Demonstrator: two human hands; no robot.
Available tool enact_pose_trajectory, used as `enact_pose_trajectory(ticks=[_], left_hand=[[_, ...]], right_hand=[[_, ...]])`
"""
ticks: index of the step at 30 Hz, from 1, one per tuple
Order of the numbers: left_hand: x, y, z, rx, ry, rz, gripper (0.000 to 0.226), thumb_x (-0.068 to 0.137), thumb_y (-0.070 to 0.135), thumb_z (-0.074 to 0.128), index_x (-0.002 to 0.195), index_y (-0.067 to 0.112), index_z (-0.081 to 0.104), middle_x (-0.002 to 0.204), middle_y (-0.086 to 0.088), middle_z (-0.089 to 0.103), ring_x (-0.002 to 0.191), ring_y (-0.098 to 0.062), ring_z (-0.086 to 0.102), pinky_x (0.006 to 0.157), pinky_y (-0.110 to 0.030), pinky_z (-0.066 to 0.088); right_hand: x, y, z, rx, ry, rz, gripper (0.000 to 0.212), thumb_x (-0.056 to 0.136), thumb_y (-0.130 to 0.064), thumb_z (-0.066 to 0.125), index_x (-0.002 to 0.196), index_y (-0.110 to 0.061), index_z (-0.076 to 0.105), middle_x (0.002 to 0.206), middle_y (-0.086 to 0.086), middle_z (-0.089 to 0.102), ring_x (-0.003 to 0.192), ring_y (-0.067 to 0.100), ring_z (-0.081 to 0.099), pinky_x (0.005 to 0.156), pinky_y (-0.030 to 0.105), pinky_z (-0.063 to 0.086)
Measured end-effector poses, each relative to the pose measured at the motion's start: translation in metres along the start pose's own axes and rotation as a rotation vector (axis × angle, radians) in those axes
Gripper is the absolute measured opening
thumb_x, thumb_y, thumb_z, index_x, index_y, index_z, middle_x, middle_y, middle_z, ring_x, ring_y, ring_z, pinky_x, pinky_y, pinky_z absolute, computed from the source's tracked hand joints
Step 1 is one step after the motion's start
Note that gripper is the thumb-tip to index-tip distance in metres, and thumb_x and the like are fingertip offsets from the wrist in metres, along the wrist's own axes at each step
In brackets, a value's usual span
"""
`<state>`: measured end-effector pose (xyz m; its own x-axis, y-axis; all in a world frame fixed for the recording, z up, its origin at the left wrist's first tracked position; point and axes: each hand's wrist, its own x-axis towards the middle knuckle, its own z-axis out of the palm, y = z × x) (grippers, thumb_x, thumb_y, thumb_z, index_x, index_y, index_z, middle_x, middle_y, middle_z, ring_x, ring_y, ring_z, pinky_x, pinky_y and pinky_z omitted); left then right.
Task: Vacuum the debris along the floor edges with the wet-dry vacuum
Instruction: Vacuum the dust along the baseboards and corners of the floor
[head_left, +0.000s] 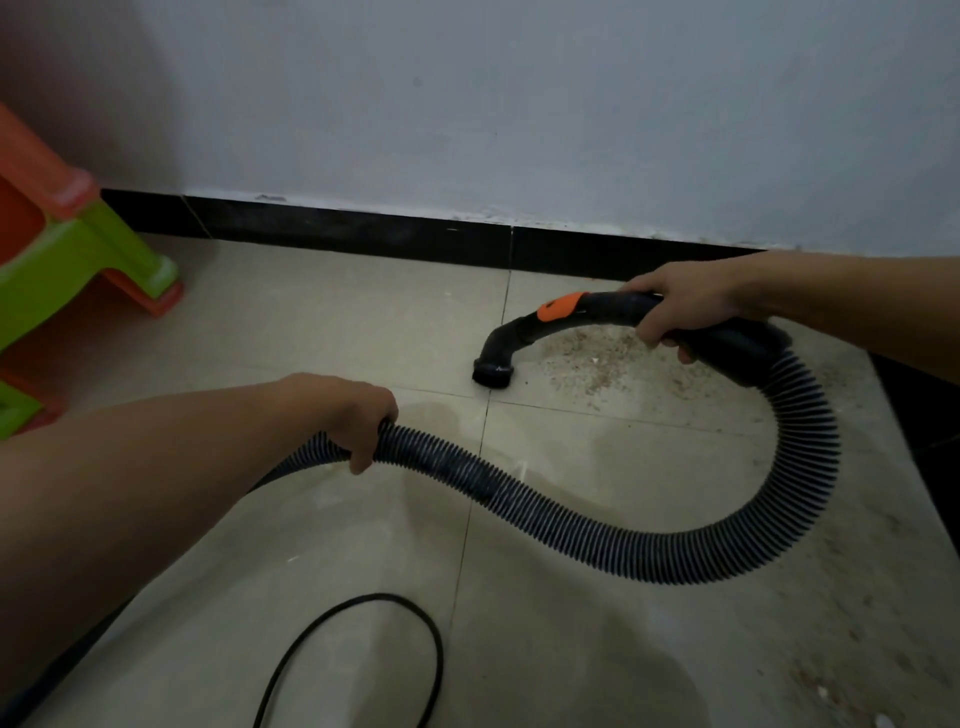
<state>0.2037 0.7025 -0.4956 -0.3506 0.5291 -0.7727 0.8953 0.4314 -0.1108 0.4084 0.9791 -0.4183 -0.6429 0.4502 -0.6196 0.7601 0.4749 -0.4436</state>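
Right hand (680, 307): mine, fingers wrapped round the rear of the black curved plastic vacuum handle (613, 306), which has an orange slider (561, 306) on top.
Left hand (361, 415): well apart from the right, clamped round the dark ribbed flexible hose (571, 530).
Hose: runs from my left grip in an S-curve across the floor to the handle.
Nozzle (492, 370): black, mouth down on the beige glossy tile floor (311, 322), at the left edge of the debris.
Debris (597, 369): brownish specks spread under the handle, near the black skirting strip (337, 228) below the white wall (519, 104).
Thin black cable (374, 597): looped on the tiles near me.
Orange-and-green plastic stool (78, 249): far left.
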Motion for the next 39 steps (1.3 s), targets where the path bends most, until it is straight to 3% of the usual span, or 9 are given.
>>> enact_pose_trajectory(ticks=[4, 8, 13, 15, 20, 23, 26, 33, 39], left_hand=[[-0.001, 0.000, 0.003, 0.011, -0.001, -0.015, 0.054, 0.066, 0.025, 0.083, 0.113, 0.018, 0.056, 0.101, -0.001, 0.056, 0.096, -0.023, 0.057, 0.077, -0.033, 0.047], [0.000, -0.002, 0.000, 0.003, 0.018, -0.014, 0.043, 0.069, 0.023, 0.081, 0.104, 0.016, 0.057, 0.099, -0.003, 0.058, 0.092, -0.023, 0.058, 0.076, -0.033, 0.048], [-0.001, -0.016, 0.000, 0.025, 0.050, -0.056, 0.040, 0.072, 0.022, 0.079, 0.102, 0.015, 0.054, 0.099, -0.005, 0.059, 0.094, -0.024, 0.060, 0.076, -0.034, 0.049], [-0.003, -0.025, 0.000, 0.022, 0.054, -0.078, 0.041, 0.070, 0.022, 0.079, 0.101, 0.016, 0.054, 0.100, -0.006, 0.059, 0.094, -0.025, 0.060, 0.078, -0.035, 0.050], [-0.003, -0.026, -0.002, -0.019, 0.028, -0.073, 0.045, 0.065, 0.021, 0.083, 0.104, 0.017, 0.061, 0.099, -0.004, 0.063, 0.092, -0.023, 0.062, 0.072, -0.033, 0.048], [0.002, -0.006, -0.006, -0.037, 0.035, -0.012, 0.042, 0.065, 0.024, 0.084, 0.098, 0.020, 0.059, 0.098, -0.002, 0.062, 0.092, -0.023, 0.061, 0.072, -0.033, 0.047], [0.006, 0.017, -0.011, -0.030, 0.031, 0.060, 0.043, 0.065, 0.026, 0.084, 0.099, 0.021, 0.058, 0.098, -0.001, 0.061, 0.094, -0.024, 0.060, 0.076, -0.036, 0.048], [0.004, 0.034, -0.021, -0.001, 0.044, 0.089, 0.047, 0.064, 0.029, 0.085, 0.099, 0.023, 0.054, 0.098, 0.001, 0.058, 0.094, -0.023, 0.058, 0.076, -0.034, 0.046], [-0.002, 0.030, -0.028, 0.052, 0.097, 0.029, 0.044, 0.071, 0.026, 0.080, 0.100, 0.018, 0.047, 0.100, -0.003, 0.055, 0.094, -0.023, 0.057, 0.077, -0.034, 0.047]], right_hand=[[0.003, -0.005, 0.000, -0.027, 0.015, -0.006, 0.042, 0.083, 0.002, 0.064, 0.120, -0.018, 0.057, 0.082, 0.015, 0.060, 0.057, 0.022, 0.060, 0.050, 0.027, 0.052], [0.016, -0.009, 0.003, -0.031, 0.158, -0.007, 0.045, 0.084, -0.001, 0.066, 0.124, -0.018, 0.054, 0.093, 0.017, 0.063, 0.066, 0.027, 0.066, 0.049, 0.030, 0.053], [0.035, -0.020, 0.013, -0.008, 0.258, -0.012, 0.052, 0.086, -0.004, 0.067, 0.134, -0.016, 0.049, 0.104, 0.019, 0.063, 0.084, 0.035, 0.069, 0.062, 0.041, 0.059], [0.037, -0.021, 0.015, 0.050, 0.217, -0.016, 0.050, 0.087, -0.001, 0.065, 0.131, -0.017, 0.049, 0.103, 0.020, 0.062, 0.077, 0.032, 0.066, 0.057, 0.039, 0.058], [0.020, -0.016, 0.001, 0.007, 0.048, 0.017, 0.042, 0.086, 0.000, 0.062, 0.121, -0.021, 0.055, 0.076, 0.014, 0.062, 0.049, 0.019, 0.060, 0.044, 0.027, 0.051], [0.006, -0.006, -0.013, -0.092, 0.069, 0.026, 0.041, 0.085, -0.001, 0.063, 0.119, -0.022, 0.055, 0.083, 0.017, 0.063, 0.057, 0.024, 0.063, 0.051, 0.031, 0.056], [-0.007, 0.004, -0.018, -0.137, -0.022, 0.038, 0.041, 0.082, -0.001, 0.067, 0.116, -0.021, 0.058, 0.087, 0.020, 0.062, 0.067, 0.029, 0.063, 0.063, 0.038, 0.058], [-0.022, 0.019, -0.024, -0.125, 0.006, 0.049, 0.037, 0.081, -0.001, 0.069, 0.111, -0.020, 0.060, 0.080, 0.016, 0.061, 0.053, 0.021, 0.063, 0.053, 0.031, 0.054], [-0.009, 0.043, -0.040, 0.050, 0.420, 0.083, 0.034, 0.084, 0.002, 0.063, 0.115, -0.010, 0.056, 0.090, 0.018, 0.063, 0.053, 0.027, 0.063, 0.036, 0.025, 0.048]])
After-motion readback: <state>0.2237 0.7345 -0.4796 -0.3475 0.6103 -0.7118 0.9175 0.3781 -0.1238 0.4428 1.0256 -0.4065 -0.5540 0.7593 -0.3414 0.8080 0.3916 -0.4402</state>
